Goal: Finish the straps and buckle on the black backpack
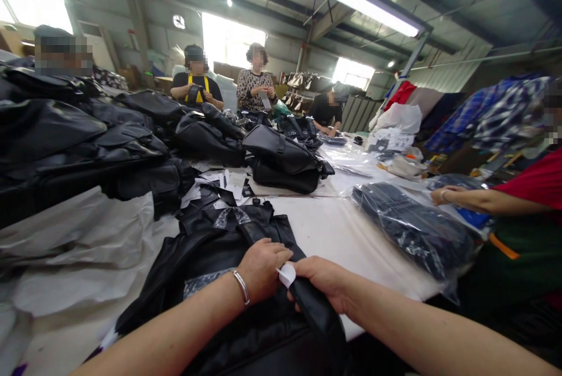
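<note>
A black leather-like bag (211, 247) lies on the white table (338, 229) right in front of me. My left hand (261, 267), with a silver bracelet at the wrist, is closed and pinches a small white tag (287, 274). My right hand (325, 282) is wrapped round a black strap (314, 306) of the bag, just beside the tag. The two hands almost touch above the bag's near edge.
Piles of black bags (65, 142) fill the left side and more bags (281, 159) sit mid-table. A bagged dark item in clear plastic (413, 229) lies at right, by a co-worker's forearm (474, 200). Several people work at the far end. White paper (79, 247) lies at left.
</note>
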Demonstrator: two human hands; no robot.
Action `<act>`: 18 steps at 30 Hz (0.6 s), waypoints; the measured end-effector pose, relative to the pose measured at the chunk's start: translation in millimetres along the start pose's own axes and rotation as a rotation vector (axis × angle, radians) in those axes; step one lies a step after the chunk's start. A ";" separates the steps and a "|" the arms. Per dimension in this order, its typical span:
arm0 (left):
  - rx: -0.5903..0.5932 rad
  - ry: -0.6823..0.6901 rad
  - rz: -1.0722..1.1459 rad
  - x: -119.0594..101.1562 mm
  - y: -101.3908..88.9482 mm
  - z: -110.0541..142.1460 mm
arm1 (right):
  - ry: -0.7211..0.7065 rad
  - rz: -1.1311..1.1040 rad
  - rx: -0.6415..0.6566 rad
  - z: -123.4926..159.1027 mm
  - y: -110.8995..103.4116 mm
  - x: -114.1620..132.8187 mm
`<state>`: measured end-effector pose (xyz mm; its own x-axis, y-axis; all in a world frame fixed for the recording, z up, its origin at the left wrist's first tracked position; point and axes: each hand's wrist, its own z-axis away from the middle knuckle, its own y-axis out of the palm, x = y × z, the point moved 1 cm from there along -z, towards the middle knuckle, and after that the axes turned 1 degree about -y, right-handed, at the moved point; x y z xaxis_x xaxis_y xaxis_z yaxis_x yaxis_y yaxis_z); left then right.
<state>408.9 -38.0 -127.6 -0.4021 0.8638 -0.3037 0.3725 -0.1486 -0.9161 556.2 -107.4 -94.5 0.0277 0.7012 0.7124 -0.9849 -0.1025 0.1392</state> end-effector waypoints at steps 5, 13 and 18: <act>0.022 0.047 -0.011 0.7 4.5 3.9 | 0.061 -0.001 -0.090 10.9 5.2 0.9; 0.061 0.021 -0.045 3.0 3.4 5.6 | 0.072 0.069 -0.154 35.2 9.7 9.0; 0.080 0.001 -0.034 3.8 0.6 5.8 | 0.059 0.084 -0.129 38.3 4.3 6.1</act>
<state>402.7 -37.6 -130.8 -0.4123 0.8694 -0.2722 0.2911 -0.1574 -0.9437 558.7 -130.6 -63.2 -0.0624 0.7348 0.6754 -0.9972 -0.0741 -0.0115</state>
